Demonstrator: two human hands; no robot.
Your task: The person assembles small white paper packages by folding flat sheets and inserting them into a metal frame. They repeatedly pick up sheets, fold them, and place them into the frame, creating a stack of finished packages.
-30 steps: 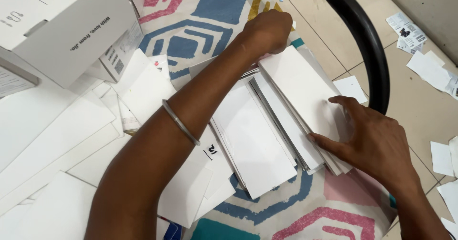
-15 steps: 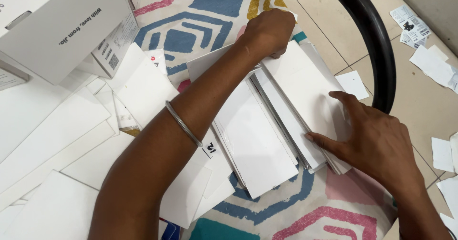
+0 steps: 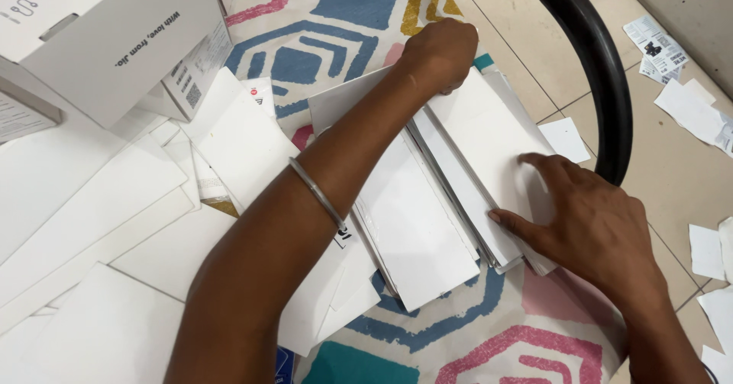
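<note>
The left hand is curled closed on the far end of a stack of long white card sheets lying on the patterned mat; the right hand presses flat, fingers spread, on its near end.

Both forearms are bare, with no sleeve showing anywhere up to the lower edge of the view. The left arm wears a single thin metal bangle, plain and silver-grey, round in section and smooth, with no stones or pattern to be seen; it sits loosely around the forearm, a little above the wrist. The left hand carries no ring or watch that can be seen. The right hand and its wrist are likewise bare, with short, unpainted fingernails.
</note>
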